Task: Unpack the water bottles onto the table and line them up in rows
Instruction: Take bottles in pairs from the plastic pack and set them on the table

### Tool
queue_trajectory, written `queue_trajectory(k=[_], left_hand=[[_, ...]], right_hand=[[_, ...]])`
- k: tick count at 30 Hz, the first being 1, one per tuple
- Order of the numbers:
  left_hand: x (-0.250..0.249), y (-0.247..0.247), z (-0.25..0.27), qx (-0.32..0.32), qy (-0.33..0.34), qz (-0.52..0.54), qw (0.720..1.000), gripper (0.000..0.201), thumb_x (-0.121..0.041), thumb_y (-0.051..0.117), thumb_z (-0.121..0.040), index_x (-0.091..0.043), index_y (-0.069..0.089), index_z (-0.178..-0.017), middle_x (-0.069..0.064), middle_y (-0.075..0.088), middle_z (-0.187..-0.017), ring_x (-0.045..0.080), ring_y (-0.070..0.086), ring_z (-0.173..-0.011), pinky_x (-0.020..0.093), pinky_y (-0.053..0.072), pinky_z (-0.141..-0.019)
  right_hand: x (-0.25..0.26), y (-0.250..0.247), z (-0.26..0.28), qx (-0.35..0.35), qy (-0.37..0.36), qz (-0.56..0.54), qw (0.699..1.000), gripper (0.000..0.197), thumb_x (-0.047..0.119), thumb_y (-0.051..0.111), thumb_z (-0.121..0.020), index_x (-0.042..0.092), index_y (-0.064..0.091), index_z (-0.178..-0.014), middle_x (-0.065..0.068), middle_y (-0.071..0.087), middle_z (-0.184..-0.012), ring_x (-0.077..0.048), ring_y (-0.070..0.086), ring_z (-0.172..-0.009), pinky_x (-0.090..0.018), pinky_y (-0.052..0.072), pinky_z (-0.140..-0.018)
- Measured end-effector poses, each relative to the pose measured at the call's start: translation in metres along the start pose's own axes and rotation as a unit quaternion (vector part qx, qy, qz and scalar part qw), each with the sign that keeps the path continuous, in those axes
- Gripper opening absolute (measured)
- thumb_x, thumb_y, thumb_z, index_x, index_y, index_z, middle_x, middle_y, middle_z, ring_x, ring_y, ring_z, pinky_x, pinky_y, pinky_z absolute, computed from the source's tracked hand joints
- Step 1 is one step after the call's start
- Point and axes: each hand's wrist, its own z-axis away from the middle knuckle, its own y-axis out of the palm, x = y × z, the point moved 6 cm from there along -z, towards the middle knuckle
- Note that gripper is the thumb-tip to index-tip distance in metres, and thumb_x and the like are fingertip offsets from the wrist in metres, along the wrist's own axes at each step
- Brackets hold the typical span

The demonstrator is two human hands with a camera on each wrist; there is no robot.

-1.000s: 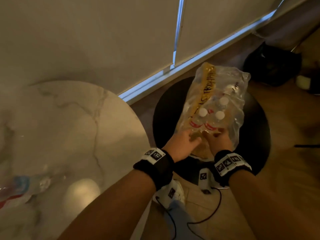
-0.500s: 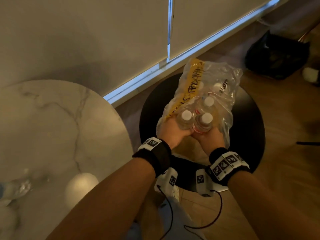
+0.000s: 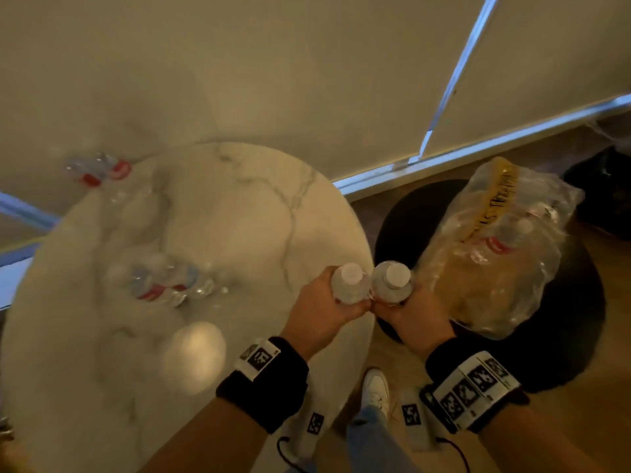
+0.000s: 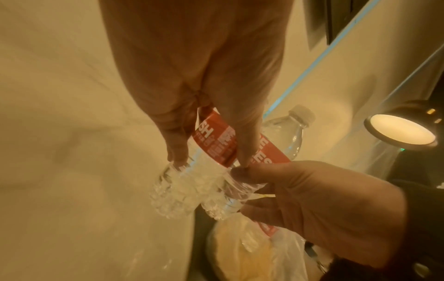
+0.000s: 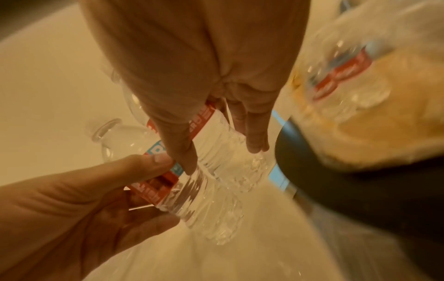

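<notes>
Each hand grips one clear water bottle with a red label and white cap, upright and side by side. My left hand (image 3: 329, 303) holds the left bottle (image 3: 349, 284) over the right rim of the marble table (image 3: 239, 216). My right hand (image 3: 408, 307) holds the right bottle (image 3: 392, 280) just off that rim. In the left wrist view my left hand (image 4: 211, 157) curls round its bottle (image 4: 213, 140). In the right wrist view my right hand (image 5: 223, 157) wraps its bottle (image 5: 230, 159). The torn plastic pack (image 3: 495, 261) still holds bottles.
The pack rests on a round black stool (image 3: 580, 319) to the right of the table. Blurred bottles (image 3: 160, 281) stand mid-table and more bottles (image 3: 99, 169) at its far left edge. A wall with a window frame runs behind. My shoe (image 3: 375, 390) is below.
Both hands have lifted a bottle each out of the pack and carried them left to the table's right rim. The view has swung left, so the table's bottles now show.
</notes>
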Motion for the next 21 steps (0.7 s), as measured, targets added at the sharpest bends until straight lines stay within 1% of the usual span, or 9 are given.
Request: queue_trajectory(k=[3, 6, 8, 11, 13, 15, 17, 19, 21], left_hand=[[0.048, -0.077, 0.048, -0.064, -0.028, -0.007, 0.998, 0.055, -0.038, 0.087, -0.071, -0.028, 0.061, -0.119, -0.011, 0.072, -0.110, 0.004, 0.067, -0.100, 0.013, 0.051, -0.080], [0.096, -0.147, 0.087, -0.114, -0.068, 0.001, 0.991, 0.058, -0.044, 0.087, -0.068, -0.031, 0.061, -0.118, -0.012, 0.072, -0.110, 0.005, 0.068, -0.100, 0.027, 0.056, -0.086], [0.121, -0.188, 0.104, -0.142, -0.089, 0.004, 0.986, 0.056, -0.043, 0.087, -0.070, -0.035, 0.060, -0.118, -0.016, 0.071, -0.108, -0.001, 0.066, -0.098, 0.018, 0.054, -0.079], [0.151, -0.237, 0.115, -0.180, -0.113, 0.016, 0.977, 0.056, -0.042, 0.086, -0.072, -0.031, 0.059, -0.121, -0.018, 0.069, -0.106, -0.007, 0.063, -0.093, 0.010, 0.048, -0.069], [0.168, -0.258, 0.113, -0.197, -0.118, 0.011, 0.973, 0.055, -0.043, 0.085, -0.073, -0.026, 0.060, -0.119, -0.013, 0.071, -0.108, -0.001, 0.065, -0.094, 0.009, 0.047, -0.067], [0.175, -0.270, 0.109, -0.203, -0.110, 0.013, 0.973, 0.054, -0.041, 0.085, -0.074, -0.023, 0.060, -0.118, -0.012, 0.070, -0.108, -0.006, 0.064, -0.092, 0.004, 0.047, -0.063], [0.176, -0.277, 0.106, -0.201, -0.095, 0.008, 0.975, 0.052, -0.038, 0.085, -0.075, -0.021, 0.060, -0.117, -0.012, 0.069, -0.105, -0.012, 0.059, -0.088, 0.001, 0.046, -0.063], [0.178, -0.280, 0.105, -0.196, -0.095, -0.005, 0.976, 0.053, -0.040, 0.086, -0.073, -0.021, 0.060, -0.114, -0.011, 0.068, -0.102, -0.008, 0.061, -0.085, 0.006, 0.048, -0.065], [0.186, -0.277, 0.107, -0.179, -0.127, -0.054, 0.974, 0.058, -0.048, 0.087, -0.068, -0.018, 0.062, -0.113, -0.004, 0.070, -0.105, 0.010, 0.068, -0.090, 0.023, 0.055, -0.076]], right_hand=[[0.031, 0.091, 0.028, 0.060, 0.003, -0.015, 0.998, 0.061, 0.033, 0.086, -0.069, 0.024, 0.057, -0.122, 0.004, 0.067, -0.112, -0.018, 0.063, -0.103, -0.030, 0.048, -0.085], [0.057, 0.178, 0.046, 0.107, -0.005, -0.029, 0.994, 0.061, 0.034, 0.086, -0.069, 0.023, 0.057, -0.122, 0.003, 0.067, -0.111, -0.015, 0.062, -0.098, -0.021, 0.046, -0.079], [0.074, 0.230, 0.051, 0.128, -0.006, -0.039, 0.991, 0.060, 0.029, 0.085, -0.071, 0.018, 0.057, -0.123, 0.003, 0.066, -0.109, -0.014, 0.061, -0.097, -0.009, 0.043, -0.069], [0.099, 0.288, 0.053, 0.145, -0.020, -0.030, 0.989, 0.056, 0.024, 0.084, -0.072, 0.014, 0.057, -0.120, 0.000, 0.066, -0.108, -0.014, 0.061, -0.094, -0.004, 0.040, -0.062], [0.110, 0.312, 0.051, 0.138, -0.023, -0.019, 0.990, 0.053, 0.025, 0.083, -0.074, 0.015, 0.056, -0.119, 0.000, 0.066, -0.106, -0.017, 0.062, -0.092, -0.008, 0.043, -0.065], [0.113, 0.324, 0.046, 0.112, -0.023, -0.006, 0.993, 0.056, 0.031, 0.082, -0.072, 0.016, 0.056, -0.120, -0.004, 0.068, -0.113, -0.024, 0.065, -0.099, -0.023, 0.048, -0.075], [0.116, 0.328, 0.044, 0.102, -0.021, -0.001, 0.995, 0.060, 0.032, 0.083, -0.071, 0.017, 0.055, -0.122, -0.005, 0.068, -0.118, -0.026, 0.065, -0.104, -0.029, 0.048, -0.080], [0.119, 0.329, 0.043, 0.115, -0.022, 0.006, 0.993, 0.065, 0.032, 0.085, -0.070, 0.018, 0.053, -0.124, -0.004, 0.066, -0.120, -0.023, 0.063, -0.105, -0.028, 0.046, -0.082], [0.120, 0.325, 0.043, 0.136, -0.026, 0.031, 0.990, 0.072, 0.036, 0.086, -0.067, 0.019, 0.050, -0.128, -0.002, 0.064, -0.123, -0.019, 0.062, -0.107, -0.029, 0.047, -0.085]])
